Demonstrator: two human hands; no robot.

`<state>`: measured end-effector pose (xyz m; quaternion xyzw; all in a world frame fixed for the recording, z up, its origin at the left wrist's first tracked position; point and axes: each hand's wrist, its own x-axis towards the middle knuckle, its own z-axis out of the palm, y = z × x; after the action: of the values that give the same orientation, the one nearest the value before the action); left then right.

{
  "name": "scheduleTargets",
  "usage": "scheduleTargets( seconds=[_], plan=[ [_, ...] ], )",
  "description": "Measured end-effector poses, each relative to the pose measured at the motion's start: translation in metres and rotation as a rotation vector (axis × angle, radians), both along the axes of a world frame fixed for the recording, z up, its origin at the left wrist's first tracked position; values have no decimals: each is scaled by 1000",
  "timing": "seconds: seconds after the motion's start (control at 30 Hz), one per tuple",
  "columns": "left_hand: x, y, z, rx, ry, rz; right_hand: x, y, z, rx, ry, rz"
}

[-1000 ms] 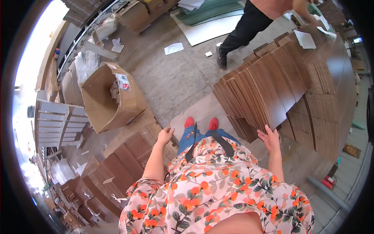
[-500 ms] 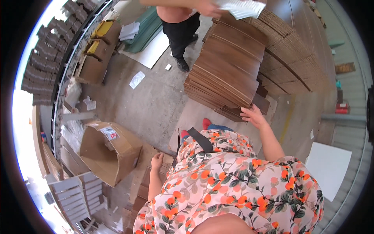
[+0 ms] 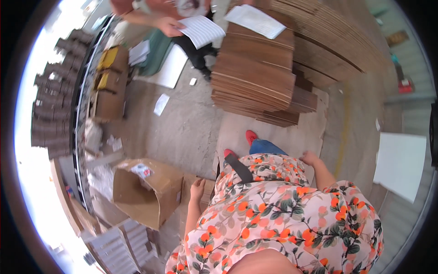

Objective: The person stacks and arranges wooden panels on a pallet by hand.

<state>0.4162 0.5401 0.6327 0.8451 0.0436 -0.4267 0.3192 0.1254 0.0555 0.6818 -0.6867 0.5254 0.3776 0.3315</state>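
My left hand (image 3: 197, 188) hangs low beside my floral top, fingers loosely curled and nothing showing in them; it is nearest the large open cardboard box (image 3: 171, 185). At my other side, my right hand (image 3: 311, 159) is also loosely curled, apart from any object, its fingers partly hidden and slightly blurred. Ahead of me stands a stack of flat brown panels (image 3: 255, 84), its layers somewhat uneven. White printed sheets (image 3: 255, 21) lie on its far end. A co-worker's hand (image 3: 169, 26) holds another printed sheet (image 3: 203, 32) left of the stack.
More brown panels (image 3: 328, 41) are piled behind at the right. A white board (image 3: 401, 164) lies against the right wall. At left are a brown cart with yellow parts (image 3: 109, 82), a paper scrap (image 3: 161, 104) on the floor and a slatted pallet (image 3: 121, 249).
My right hand has left the near corner of the panel stack and dropped to my side. The co-worker has moved left with a sheet; other sheets now lie on the stack. My view has shifted.
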Motion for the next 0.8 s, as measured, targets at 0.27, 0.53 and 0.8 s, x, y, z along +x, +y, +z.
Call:
scheduleTargets(
  seconds=[0.27,0.53,0.8],
  plan=[
    [7,49,-71,42,68,-202,22,64,14,-144,-358,-62],
    [22,15,-27,-54,-55,-22,-63,79,-4,57,-345,-137],
    [-92,-1,-6,35,-58,158,-169,12,-33,-89,-291,-102]
  ],
)
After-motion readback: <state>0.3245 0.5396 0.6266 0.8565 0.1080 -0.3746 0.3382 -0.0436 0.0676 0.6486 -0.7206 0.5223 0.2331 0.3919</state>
